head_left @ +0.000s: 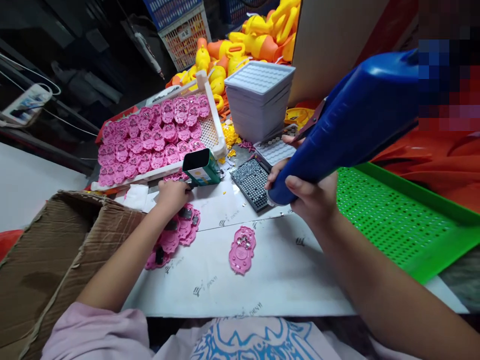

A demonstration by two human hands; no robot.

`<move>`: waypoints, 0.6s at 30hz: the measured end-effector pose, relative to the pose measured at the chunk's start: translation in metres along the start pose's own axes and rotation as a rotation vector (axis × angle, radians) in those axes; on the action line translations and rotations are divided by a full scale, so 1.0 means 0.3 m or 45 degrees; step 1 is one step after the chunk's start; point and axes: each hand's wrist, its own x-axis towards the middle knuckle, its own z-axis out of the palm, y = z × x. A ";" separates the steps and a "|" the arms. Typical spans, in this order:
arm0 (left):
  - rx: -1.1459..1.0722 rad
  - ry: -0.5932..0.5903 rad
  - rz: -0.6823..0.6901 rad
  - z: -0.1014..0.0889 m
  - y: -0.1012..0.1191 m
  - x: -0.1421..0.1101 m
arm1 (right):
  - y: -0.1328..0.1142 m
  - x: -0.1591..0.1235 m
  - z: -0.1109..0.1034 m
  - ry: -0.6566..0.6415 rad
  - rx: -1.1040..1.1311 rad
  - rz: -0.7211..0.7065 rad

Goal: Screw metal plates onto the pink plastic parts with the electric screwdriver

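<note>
My right hand (313, 195) is wrapped round a thick blue electric screwdriver (345, 120), tilted with its lower end toward the table; a dark lever (309, 122) shows along its side. My left hand (173, 195) is closed beside a green tin box (202, 167), above a pile of pink plastic parts (180, 227); what its fingers hold is hidden. A single pink plastic part (242, 250) with shiny metal bits lies flat on the white table sheet, apart from both hands. Close to the screwdriver's lower end is a black perforated screw tray (252, 184) with small metal pieces on it.
At the back left, a white crate (219, 132) holds rows of pink parts. Stacked pale trays (258, 100) stand behind the screw tray. A green perforated basket (405, 225) is at right, a cardboard box (48, 270) at left. Yellow and orange parts (258, 40) are heaped behind.
</note>
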 end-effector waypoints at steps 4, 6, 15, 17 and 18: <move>-0.054 0.023 0.004 0.018 -0.012 0.030 | 0.005 -0.001 -0.006 -0.011 0.002 -0.026; -0.095 0.032 0.016 0.022 -0.024 0.044 | 0.007 0.000 -0.008 -0.022 0.002 -0.066; -0.287 0.043 0.041 0.024 -0.079 0.056 | 0.002 0.014 -0.001 0.013 -0.034 -0.096; -0.304 0.045 0.026 0.026 -0.083 0.051 | 0.002 0.011 -0.002 0.017 -0.033 -0.120; -0.314 0.045 0.022 0.026 -0.083 0.049 | 0.002 0.010 -0.003 0.008 -0.037 -0.129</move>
